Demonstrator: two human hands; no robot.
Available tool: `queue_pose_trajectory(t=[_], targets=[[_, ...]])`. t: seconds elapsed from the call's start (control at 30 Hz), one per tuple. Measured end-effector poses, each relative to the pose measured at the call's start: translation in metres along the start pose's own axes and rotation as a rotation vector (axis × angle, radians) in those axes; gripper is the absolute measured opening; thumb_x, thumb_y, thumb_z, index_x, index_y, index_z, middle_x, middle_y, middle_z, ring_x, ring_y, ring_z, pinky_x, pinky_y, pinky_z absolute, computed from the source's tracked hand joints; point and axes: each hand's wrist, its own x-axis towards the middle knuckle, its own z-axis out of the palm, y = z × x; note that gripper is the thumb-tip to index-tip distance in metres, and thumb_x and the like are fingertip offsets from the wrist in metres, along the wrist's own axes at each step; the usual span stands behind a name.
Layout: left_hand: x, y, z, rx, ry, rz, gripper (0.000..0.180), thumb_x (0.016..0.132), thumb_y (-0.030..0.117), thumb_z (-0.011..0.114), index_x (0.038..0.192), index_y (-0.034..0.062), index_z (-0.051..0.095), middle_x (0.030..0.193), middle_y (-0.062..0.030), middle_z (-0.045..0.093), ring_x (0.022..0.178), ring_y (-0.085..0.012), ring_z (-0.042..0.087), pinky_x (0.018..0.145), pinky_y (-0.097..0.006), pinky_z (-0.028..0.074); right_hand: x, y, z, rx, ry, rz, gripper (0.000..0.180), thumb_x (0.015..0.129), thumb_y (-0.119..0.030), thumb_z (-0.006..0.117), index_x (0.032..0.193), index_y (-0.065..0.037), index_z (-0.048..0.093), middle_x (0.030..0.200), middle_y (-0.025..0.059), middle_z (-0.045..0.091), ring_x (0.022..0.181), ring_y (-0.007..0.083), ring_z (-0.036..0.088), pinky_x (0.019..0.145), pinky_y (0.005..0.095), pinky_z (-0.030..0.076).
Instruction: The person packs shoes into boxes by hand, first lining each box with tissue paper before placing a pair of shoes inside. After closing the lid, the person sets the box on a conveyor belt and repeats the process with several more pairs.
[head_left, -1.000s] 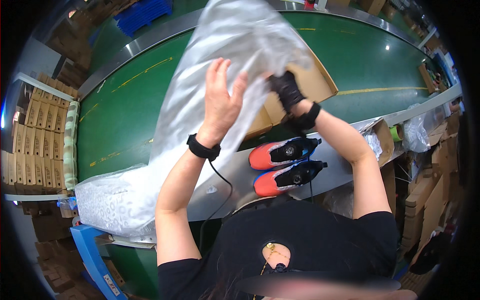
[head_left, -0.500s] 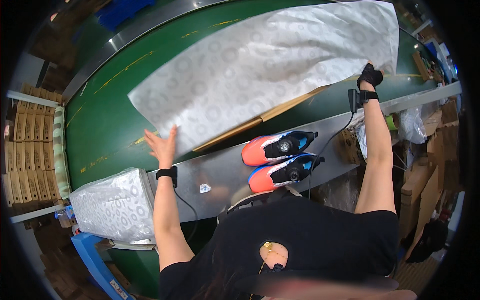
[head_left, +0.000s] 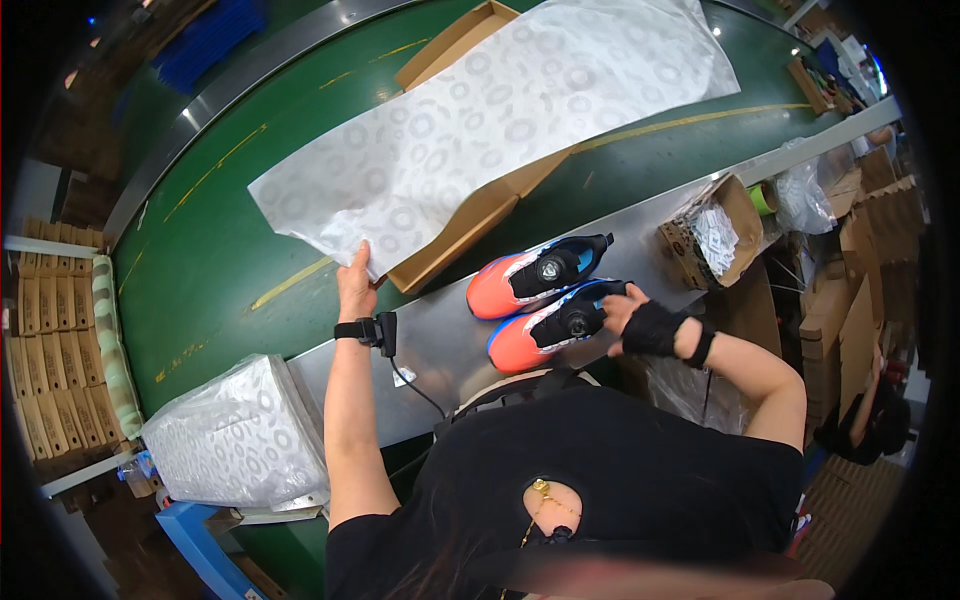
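Tissue paper (head_left: 500,130) drapes the open box (head_left: 470,235) — left hand (head_left: 356,283) pinches its corner, right hand (head_left: 640,322) grips a shoe (head_left: 555,325) on the steel worktop (head_left: 440,345).

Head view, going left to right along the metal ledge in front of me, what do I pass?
Stack of patterned tissue paper → left hand on the spread sheet's corner → two orange shoes → right hand at the nearer shoe → small open carton.

Tissue sheet (head_left: 500,130) lies spread over the open box (head_left: 470,225) on the belt (head_left: 210,270). Two shoes (head_left: 545,300) sit side by side before the box, the paper stack (head_left: 235,435) far left.
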Motion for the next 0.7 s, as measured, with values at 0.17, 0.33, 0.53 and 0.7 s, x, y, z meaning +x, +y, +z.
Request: queue_pose_trajectory(t=[0.17, 0.33, 0.53, 0.7], targets=[[0.010, -0.020, -0.005, -0.075, -0.018, 0.166, 0.040, 0.077, 0.020, 0.062, 0.105, -0.0050, 0.047, 0.100, -0.0093, 0.056, 0.084, -0.0193, 0.056, 0.072, -0.030, 0.047, 0.037, -0.009, 0.004, -0.181, 0.167, -0.058, 0.003, 0.061, -0.017, 0.059, 0.059, -0.014, 0.060, 0.067, 0.0018, 0.058, 0.084, 0.0159, 0.054, 0.087, 0.0671, 0.016], [-0.025, -0.005, -0.030, 0.032, 0.109, 0.238, 0.022, 0.080, 0.015, 0.057, 0.091, -0.0043, 0.054, 0.083, -0.0060, 0.058, 0.070, -0.0113, 0.054, 0.057, -0.025, 0.041, 0.088, -0.020, -0.086, 0.210, 0.142, 0.003, 0.017, 0.071, -0.026, 0.058, 0.071, -0.009, 0.059, 0.068, 0.0034, 0.059, 0.072, 0.0174, 0.057, 0.079, 0.0475, 0.034], [-0.071, 0.024, -0.039, 0.093, 0.149, 0.417, 0.024, 0.080, 0.012, 0.056, 0.096, -0.0056, 0.053, 0.094, -0.0072, 0.057, 0.083, -0.0126, 0.052, 0.073, -0.025, 0.041, 0.220, 0.024, -0.111, 0.832, 0.292, 0.576, 0.045, 0.075, -0.037, 0.053, 0.092, 0.004, 0.054, 0.078, 0.0189, 0.059, 0.072, 0.0277, 0.058, 0.065, 0.0358, 0.044], [-0.082, 0.051, 0.024, 0.154, -0.019, 0.530, 0.028, 0.080, 0.012, 0.055, 0.103, -0.0038, 0.051, 0.098, -0.0079, 0.056, 0.087, -0.0133, 0.051, 0.078, -0.026, 0.040, 0.316, 0.030, -0.027, 0.686, 0.420, 0.255, 0.023, 0.068, -0.023, 0.058, 0.063, 0.000, 0.055, 0.054, 0.0074, 0.052, 0.052, 0.0161, 0.048, 0.050, 0.0337, 0.041]])
